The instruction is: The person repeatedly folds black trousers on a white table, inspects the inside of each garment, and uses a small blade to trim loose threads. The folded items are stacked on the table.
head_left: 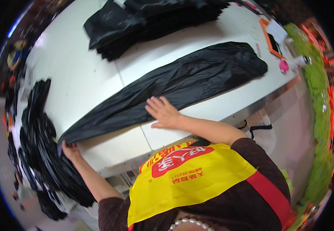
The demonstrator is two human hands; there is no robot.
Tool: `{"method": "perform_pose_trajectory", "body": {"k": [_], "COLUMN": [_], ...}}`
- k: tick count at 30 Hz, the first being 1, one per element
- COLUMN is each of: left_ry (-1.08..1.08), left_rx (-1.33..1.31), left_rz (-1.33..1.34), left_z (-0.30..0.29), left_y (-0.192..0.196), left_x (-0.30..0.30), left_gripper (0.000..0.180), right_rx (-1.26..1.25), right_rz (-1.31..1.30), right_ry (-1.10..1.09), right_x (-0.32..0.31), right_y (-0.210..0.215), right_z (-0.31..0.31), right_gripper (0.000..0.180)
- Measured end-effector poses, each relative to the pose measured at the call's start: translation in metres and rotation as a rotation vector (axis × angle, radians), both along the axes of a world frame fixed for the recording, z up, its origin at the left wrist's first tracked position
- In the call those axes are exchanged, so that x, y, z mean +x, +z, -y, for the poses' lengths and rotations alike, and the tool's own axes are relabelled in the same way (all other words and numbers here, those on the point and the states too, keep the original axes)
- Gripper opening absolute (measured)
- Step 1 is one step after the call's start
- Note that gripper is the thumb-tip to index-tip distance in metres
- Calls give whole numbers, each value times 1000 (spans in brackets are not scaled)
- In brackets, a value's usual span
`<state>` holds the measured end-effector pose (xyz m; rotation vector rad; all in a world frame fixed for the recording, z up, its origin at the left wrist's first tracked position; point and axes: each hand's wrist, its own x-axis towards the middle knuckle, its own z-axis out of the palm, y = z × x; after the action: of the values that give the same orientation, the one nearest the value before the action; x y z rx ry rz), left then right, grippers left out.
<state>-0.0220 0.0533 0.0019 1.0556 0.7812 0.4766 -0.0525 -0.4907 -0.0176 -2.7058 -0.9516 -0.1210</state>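
A long piece of thin black fabric point(190, 77) lies stretched across the white table, wide and creased at the right and narrowing toward the left. At its narrow left end, my left hand point(71, 151) pinches the fabric's corner by the table's edge. My right hand point(164, 114) rests palm down on the fabric's near edge around the middle, fingers spread, with nothing gripped in it. Part of the left hand's fingertips is hidden by the cloth.
A thick stack of folded black fabric point(151, 23) lies at the table's far side. More black fabric point(40, 142) hangs in a heap over the left end. An orange tray point(269, 38) and a bottle point(298, 61) sit far right. Green cloth point(315, 104) is piled beyond the table.
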Motion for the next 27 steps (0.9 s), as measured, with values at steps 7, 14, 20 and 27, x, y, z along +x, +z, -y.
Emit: {"method": "perform_pose_trajectory", "body": {"k": [7,14,20,27], "left_ry": [-110,-791,-1348,-1559], "left_rx": [389,1234,1604,1648], "left_rz": [721,968,862,711], "left_z": [291,567,676,637], "left_y": [276,184,-8,23], "left_x": [55,81,44,44], "left_gripper": [37,15,25,53], "right_rx": [81,103,189,92], "right_rz": [-94,-172,-268,-463], "right_ry": [292,176,394,582], "right_x": [6,-27,-55,-45], "right_y": [-9,-11,-20,7], "right_z": [-37,-76,-44,-17], "right_gripper": [80,79,58,37]}}
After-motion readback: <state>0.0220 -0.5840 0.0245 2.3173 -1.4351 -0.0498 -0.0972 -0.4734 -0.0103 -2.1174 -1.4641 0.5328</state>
